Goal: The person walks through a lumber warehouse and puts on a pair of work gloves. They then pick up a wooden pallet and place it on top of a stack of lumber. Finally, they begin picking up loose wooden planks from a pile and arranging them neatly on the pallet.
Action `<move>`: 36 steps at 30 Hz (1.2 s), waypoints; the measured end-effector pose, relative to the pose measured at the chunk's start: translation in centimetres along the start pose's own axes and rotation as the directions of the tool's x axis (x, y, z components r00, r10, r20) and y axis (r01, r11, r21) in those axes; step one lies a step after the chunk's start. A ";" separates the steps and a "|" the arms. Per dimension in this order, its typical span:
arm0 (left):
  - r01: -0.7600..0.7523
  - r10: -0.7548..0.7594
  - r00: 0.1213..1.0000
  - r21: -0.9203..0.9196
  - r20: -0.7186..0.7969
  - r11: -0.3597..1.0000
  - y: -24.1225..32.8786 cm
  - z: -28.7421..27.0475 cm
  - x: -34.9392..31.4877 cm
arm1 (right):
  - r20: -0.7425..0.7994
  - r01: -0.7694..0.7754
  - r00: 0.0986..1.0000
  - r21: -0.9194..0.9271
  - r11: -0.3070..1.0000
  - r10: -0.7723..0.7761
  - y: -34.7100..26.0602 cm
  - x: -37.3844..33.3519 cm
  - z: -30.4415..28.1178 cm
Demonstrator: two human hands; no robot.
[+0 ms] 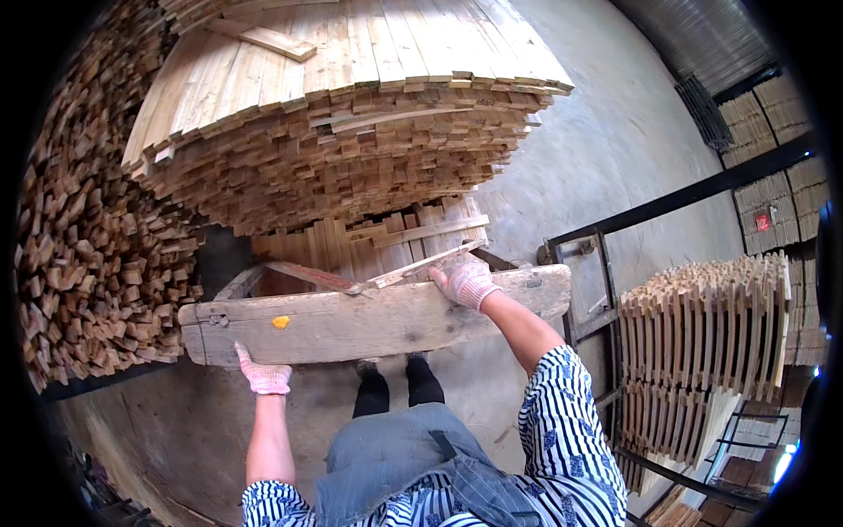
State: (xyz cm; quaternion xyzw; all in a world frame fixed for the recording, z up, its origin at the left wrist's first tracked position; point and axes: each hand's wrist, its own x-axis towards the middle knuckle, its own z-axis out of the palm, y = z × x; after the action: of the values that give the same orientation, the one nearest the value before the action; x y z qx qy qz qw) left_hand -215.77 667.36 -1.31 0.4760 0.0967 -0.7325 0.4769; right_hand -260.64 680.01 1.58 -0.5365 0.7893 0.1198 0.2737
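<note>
A long, weathered wooden bench lies across in front of me, its broad board marked with a yellow spot. Legs and slanting braces show beyond its far edge. My left hand, in a pale pink glove, grips the near edge toward the left end. Its thumb points up over the board, and the other fingers are hidden beneath. In a matching glove, my right hand is closed over the far edge right of the middle, beside a light slanting brace. Its fingertips are partly hidden.
Ahead stands a big stack of planks, with a lower pile of boards at its foot. Cut wood pieces are heaped along the left. At right are a black metal frame and stacked wooden strips. Concrete floor runs between.
</note>
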 end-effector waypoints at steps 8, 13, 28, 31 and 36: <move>-0.084 0.056 0.983 0.159 0.173 0.984 -4.8 5.4 5.7 | -0.118 -0.060 0.991 0.038 0.998 0.064 2.8 8.8 -1.3; -0.153 0.136 0.984 0.153 0.116 0.976 -5.0 10.3 9.9 | -0.489 0.016 0.872 0.039 0.999 0.005 3.3 13.2 0.0; 0.146 -0.196 0.976 0.394 0.091 0.908 -12.7 4.9 4.4 | -0.418 -0.015 0.908 0.005 1.000 0.016 4.0 16.0 3.9; 0.213 -0.391 0.907 0.628 0.158 0.749 -15.9 -0.5 -1.8 | -0.311 -0.114 0.945 -0.019 0.993 0.102 0.4 14.5 1.3; 0.032 -0.377 0.899 0.893 -0.222 -0.448 -16.4 -10.1 -9.6 | -0.576 0.033 0.813 -0.106 0.994 -0.089 0.3 13.2 0.4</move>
State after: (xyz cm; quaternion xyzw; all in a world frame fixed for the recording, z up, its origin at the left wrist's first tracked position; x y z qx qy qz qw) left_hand -221.74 687.83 -4.24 0.5442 -0.5114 -0.6014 -0.2838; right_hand -264.43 670.02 -6.22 -0.5843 0.8112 -0.0222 -0.0007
